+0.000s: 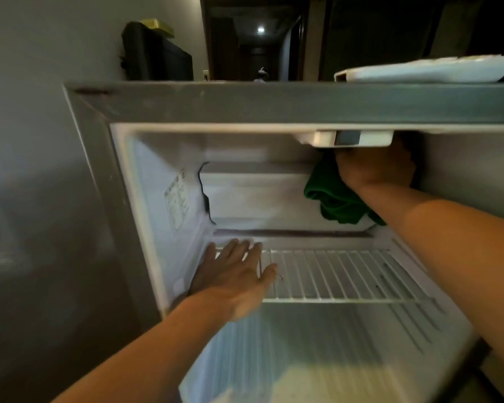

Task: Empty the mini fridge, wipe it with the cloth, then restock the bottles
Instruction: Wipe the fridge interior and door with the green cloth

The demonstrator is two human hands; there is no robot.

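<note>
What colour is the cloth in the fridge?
Dark green; the cloth shows in the head view, held by the right hand.

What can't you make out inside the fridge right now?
Head view only:
- Right hand: fingertips hidden behind the control housing.
- Green cloth: its upper part is covered by that hand, so the wall contact is unseen.
- Label on the left wall: print too small and blurred.
- Fridge floor below the wire shelf: motion-blurred and cut by the bottom edge.
- Bottles: none in view.
</note>
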